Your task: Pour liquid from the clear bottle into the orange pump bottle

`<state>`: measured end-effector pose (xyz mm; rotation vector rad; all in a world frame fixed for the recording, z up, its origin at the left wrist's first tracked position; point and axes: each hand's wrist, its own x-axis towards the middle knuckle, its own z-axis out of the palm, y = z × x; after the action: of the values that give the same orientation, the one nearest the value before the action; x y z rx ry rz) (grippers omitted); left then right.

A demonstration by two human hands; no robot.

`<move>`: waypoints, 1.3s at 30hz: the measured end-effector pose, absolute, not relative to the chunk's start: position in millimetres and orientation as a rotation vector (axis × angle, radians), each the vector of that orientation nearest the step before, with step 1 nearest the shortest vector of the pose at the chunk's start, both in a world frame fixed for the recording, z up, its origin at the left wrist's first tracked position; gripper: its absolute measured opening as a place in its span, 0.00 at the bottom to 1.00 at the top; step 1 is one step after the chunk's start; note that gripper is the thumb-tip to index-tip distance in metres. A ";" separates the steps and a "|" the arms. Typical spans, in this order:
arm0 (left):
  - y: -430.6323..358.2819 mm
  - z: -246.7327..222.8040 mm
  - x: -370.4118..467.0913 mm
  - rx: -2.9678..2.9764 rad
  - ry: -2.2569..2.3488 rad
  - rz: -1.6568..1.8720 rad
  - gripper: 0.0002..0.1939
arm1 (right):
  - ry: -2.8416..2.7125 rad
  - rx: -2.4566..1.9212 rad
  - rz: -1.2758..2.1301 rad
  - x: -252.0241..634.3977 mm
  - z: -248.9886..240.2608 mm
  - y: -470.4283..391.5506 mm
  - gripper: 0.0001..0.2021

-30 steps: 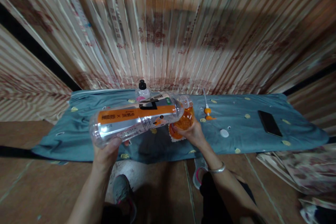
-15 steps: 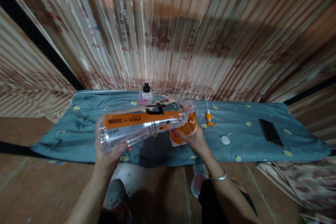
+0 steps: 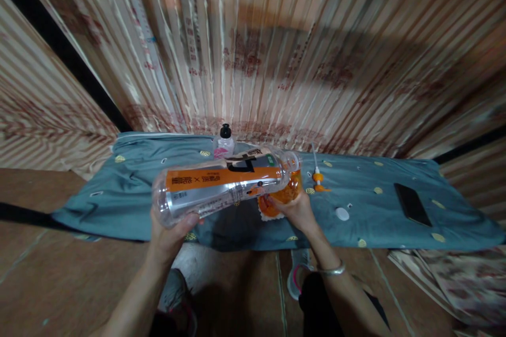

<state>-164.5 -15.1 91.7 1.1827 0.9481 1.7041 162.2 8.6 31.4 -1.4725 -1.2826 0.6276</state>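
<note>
My left hand [image 3: 176,229] is closed round the base of a large clear plastic bottle [image 3: 225,181] with an orange and silver label. The bottle lies nearly level in the air, its neck to the right and above a bottle of orange liquid [image 3: 289,189]. Around that orange bottle my right hand [image 3: 297,210] is closed. The big bottle's neck overlaps the orange bottle's top, so I cannot tell whether the two mouths touch. An orange pump top [image 3: 317,179] with a white tube lies right of the hands, and a white round cap [image 3: 342,214] lies nearer me.
A blue-green cloth [image 3: 371,221] covers the low surface. A small clear bottle with a black top [image 3: 224,142] stands at the back. A dark phone-like slab [image 3: 412,204] lies at the right. Behind hangs a pleated curtain [image 3: 253,52]; dark poles [image 3: 67,52] slant at the sides.
The whole view has shifted slightly, with things sitting a little further right. Both hands keep their holds, and the large bottle's tilt looks almost the same.
</note>
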 end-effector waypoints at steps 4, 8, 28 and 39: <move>-16.2 95.6 -160.3 1.199 0.998 1.693 0.53 | -1.284 -1.481 0.623 162.3 33.6 8.4 0.35; -15.9 97.8 -159.8 1.185 1.038 1.659 0.56 | -1.283 -1.462 0.638 161.3 38.3 8.5 0.35; -16.0 95.4 -158.9 1.153 0.968 1.729 0.44 | -1.273 -1.515 0.652 163.6 36.9 8.8 0.36; -12.5 84.2 -176.1 1.206 0.934 1.639 0.51 | -1.313 -1.465 0.616 162.6 35.3 10.0 0.34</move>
<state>-176.1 -12.5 84.2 1.2064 0.9342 1.6392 162.6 10.0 35.3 -1.4654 -1.3135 0.6161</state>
